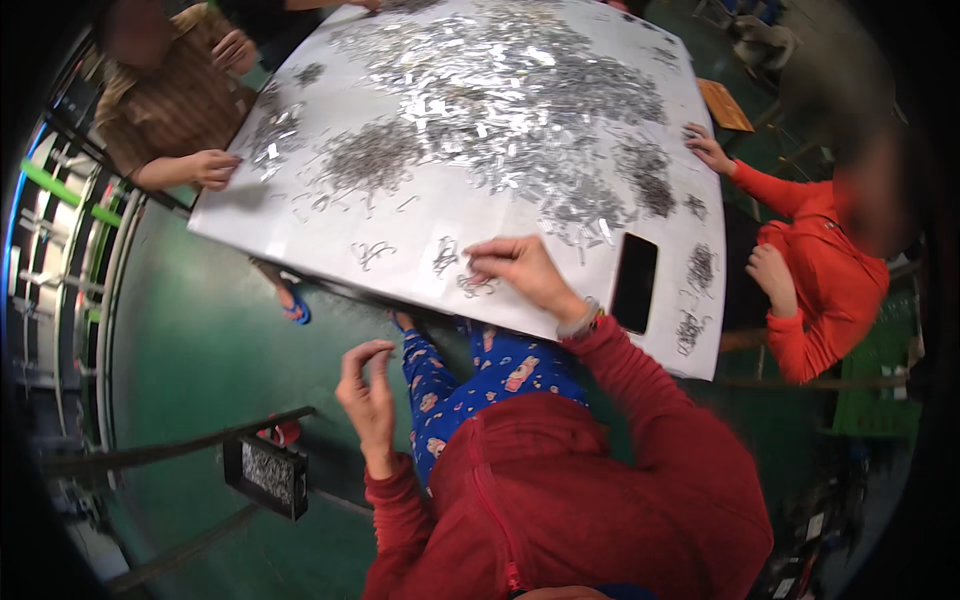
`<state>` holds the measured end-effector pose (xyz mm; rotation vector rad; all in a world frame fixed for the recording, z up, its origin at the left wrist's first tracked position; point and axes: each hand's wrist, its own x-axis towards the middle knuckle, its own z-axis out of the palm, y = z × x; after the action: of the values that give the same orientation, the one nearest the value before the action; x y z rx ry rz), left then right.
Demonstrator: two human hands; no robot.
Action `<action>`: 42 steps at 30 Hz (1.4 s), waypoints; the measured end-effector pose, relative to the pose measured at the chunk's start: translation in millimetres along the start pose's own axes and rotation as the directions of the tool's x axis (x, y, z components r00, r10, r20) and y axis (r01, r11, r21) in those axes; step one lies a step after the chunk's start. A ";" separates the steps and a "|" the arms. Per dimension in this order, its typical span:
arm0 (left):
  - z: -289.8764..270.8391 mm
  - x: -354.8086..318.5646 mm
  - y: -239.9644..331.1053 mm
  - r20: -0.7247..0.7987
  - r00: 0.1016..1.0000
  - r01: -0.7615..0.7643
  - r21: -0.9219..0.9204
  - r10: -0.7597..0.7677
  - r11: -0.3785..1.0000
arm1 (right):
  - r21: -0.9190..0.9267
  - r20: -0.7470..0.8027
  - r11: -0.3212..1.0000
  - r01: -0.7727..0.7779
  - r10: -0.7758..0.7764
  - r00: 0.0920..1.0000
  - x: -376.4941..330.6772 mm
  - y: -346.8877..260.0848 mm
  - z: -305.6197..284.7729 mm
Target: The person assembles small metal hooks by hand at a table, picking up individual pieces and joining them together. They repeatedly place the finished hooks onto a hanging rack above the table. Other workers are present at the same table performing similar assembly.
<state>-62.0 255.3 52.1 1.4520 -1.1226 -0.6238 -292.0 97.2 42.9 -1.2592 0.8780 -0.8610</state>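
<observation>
My right hand (525, 270) is over the near edge of the white table (310, 235), its fingertips pinched together. Whatever is between them is too small to make out. Just under those fingertips lies a small pile of thin, dark, curved wire pieces (478, 288). Beside it sits another little heap of wire pieces (445, 256), and a looser group of wire pieces (374, 255) is farther left. Off the table's edge, my left hand (368, 395) hangs in the air with thumb and fingers apart, and nothing shows in it.
Shiny flat metal strips (480, 100) cover the table's middle and far part. A dark wire heap (370, 155) lies left of them. A black phone (635, 283) rests to my right. Co-workers sit left (170, 110) and right (830, 230). A black tray (265, 475) stands lower left.
</observation>
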 end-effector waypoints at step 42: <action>125.4 204.1 -107.0 0.345 0.908 -0.417 0.676 0.239 0.607 | 0.234 0.001 0.971 -0.056 0.058 0.998 -43.0 -9.5 113.6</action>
<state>-57.6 7.4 -33.7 1.7966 -1.9268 -0.0199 -207.6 181.9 66.5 -1.0223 0.7888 -0.8953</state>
